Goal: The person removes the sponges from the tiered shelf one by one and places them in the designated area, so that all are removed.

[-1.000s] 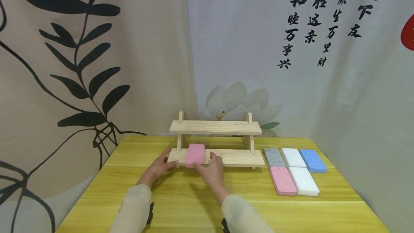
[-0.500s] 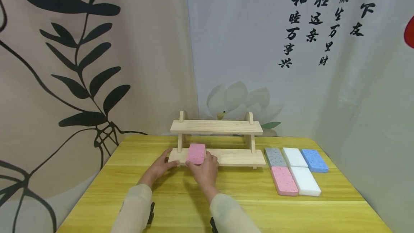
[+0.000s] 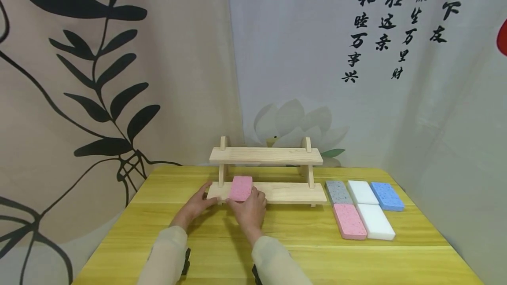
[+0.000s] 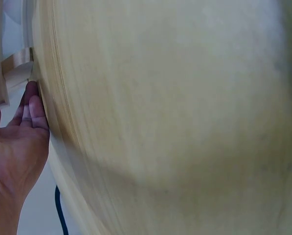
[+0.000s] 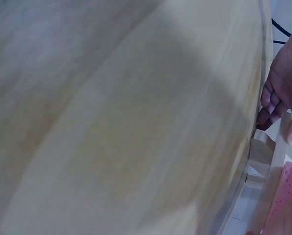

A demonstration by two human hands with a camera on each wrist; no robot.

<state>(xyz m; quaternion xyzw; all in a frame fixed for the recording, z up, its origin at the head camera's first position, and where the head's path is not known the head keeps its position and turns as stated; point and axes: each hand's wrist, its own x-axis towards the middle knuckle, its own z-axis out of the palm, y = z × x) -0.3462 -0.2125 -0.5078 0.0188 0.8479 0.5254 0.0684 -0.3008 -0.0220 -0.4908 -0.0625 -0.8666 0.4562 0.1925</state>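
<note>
A two-tier wooden display rack (image 3: 293, 191) stands at the back of the table. On the left part of its lower shelf is a pink sponge (image 3: 241, 187), its lower edge by the shelf's front. My right hand (image 3: 249, 212) grips this sponge, thumb at its lower left corner and fingers along its right side. At the shelf's left end, my left hand (image 3: 196, 205) holds the board, with the thumb on the front edge and the fingers around the end. Only a corner of the pink sponge (image 5: 288, 183) shows in the right wrist view.
To the rack's right lie a grey sponge (image 3: 338, 192), a second pink sponge (image 3: 350, 222), two white sponges (image 3: 375, 222) and a blue sponge (image 3: 387, 196), close together on the yellow wooden table (image 3: 222, 250). A printed curtain (image 3: 190, 78) hangs right behind the table.
My right hand has moved left and its fingers have closed in on the sponge's right side. The sponge's front has shifted slightly back onto the shelf. My left hand has stayed at the shelf's end.
</note>
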